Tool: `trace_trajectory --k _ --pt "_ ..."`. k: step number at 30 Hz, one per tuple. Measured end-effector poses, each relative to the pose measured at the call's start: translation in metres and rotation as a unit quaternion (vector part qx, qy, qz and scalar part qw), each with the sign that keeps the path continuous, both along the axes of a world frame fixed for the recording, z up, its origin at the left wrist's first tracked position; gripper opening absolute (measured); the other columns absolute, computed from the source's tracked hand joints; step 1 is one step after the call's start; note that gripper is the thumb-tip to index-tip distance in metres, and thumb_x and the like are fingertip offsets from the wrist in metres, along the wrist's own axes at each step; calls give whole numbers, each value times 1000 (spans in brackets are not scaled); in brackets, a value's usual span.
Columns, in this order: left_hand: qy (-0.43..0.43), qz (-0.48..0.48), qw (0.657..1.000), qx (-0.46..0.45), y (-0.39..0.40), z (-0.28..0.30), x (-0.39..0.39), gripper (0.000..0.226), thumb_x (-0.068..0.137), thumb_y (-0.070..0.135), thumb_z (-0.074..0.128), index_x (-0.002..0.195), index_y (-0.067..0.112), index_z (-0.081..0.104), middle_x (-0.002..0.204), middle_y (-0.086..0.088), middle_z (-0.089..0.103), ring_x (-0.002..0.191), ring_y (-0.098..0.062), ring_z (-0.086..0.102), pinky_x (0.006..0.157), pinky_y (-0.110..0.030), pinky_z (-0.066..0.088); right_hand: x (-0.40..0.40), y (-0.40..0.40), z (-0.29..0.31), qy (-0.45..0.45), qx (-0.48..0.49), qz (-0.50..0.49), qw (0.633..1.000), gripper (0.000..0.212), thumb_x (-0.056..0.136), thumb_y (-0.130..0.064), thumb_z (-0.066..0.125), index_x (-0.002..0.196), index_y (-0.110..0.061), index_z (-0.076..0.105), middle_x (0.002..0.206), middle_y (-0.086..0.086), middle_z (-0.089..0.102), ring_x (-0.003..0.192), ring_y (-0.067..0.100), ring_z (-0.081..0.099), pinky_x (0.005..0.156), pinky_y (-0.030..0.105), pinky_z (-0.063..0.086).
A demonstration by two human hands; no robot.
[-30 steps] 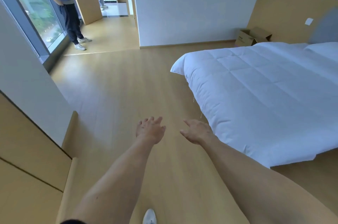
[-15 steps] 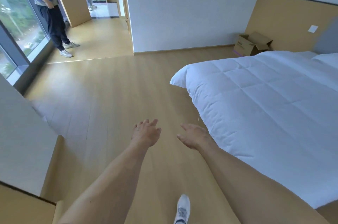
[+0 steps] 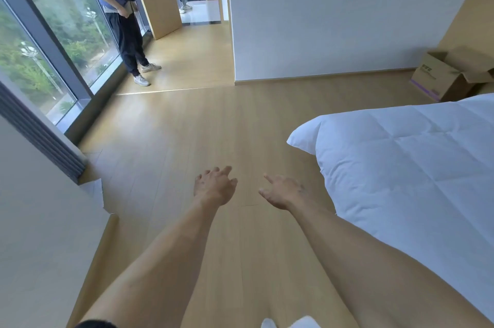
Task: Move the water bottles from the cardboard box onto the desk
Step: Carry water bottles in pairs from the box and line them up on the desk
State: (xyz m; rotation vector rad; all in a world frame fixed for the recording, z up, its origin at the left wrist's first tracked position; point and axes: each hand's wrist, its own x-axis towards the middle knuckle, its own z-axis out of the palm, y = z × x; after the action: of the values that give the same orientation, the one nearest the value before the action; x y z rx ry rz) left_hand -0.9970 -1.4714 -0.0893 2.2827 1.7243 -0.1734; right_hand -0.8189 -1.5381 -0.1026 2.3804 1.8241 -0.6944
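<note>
Both arms are reaching forward over the wooden floor, the hands near each other but apart. The left hand is hanging loose with relaxed, slightly bent fingers, holding nothing. The right hand is spreading open, fingers extended, also gripping nothing. The cardboard box is sitting well beyond the right hand, far ahead and to its right, flaps open, on the floor against the wall behind the corner of the white bed. Its contents are not showing. Far ahead of the left hand, a person is standing beside the large window.
</note>
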Motion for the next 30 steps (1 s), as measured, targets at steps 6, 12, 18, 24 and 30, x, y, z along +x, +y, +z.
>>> trace_trajectory --k 6,12,18,24,30 --pt "5 -4 1000 -19 92 -4 59 51 103 49 35 151 32 36 149 -6 48 137 -30 42 114 -41 31 57 86 -2 -2 -10 3 1000 62 100 -57 35 157 -34 24 160 -1 36 144 25 36 112 41 30" --pt "-5 -61 998 -15 193 -16 128 52 103 50 35 152 33 36 150 -6 47 139 -29 41 114 -42 29 121 168 -7 -5 -1 -45 999 64 100 -56 37 157 -31 25 161 -1 34 145 25 36 115 43 31" --pt "-21 -118 993 -13 326 -28 194 52 103 50 34 153 34 34 149 -3 48 138 -27 41 113 -41 28 176 275 -3 -25 -7 -117 993 60 100 -52 38 155 -29 29 152 7 43 137 31 43 109 42 37" --pt "-38 -156 987 2 456 -11 247 51 103 47 34 152 33 37 146 -4 50 136 -27 43 111 -40 29 218 387 18 -38 -2 -150 988 63 102 -53 37 158 -28 24 156 5 39 139 28 41 110 41 36" --pt "-26 -181 983 -2 548 -12 287 50 103 47 36 151 32 38 146 -5 50 136 -28 43 111 -41 30 254 475 20 -11 14 -184 983 56 100 -47 42 152 -28 35 148 5 50 137 28 44 109 41 36"
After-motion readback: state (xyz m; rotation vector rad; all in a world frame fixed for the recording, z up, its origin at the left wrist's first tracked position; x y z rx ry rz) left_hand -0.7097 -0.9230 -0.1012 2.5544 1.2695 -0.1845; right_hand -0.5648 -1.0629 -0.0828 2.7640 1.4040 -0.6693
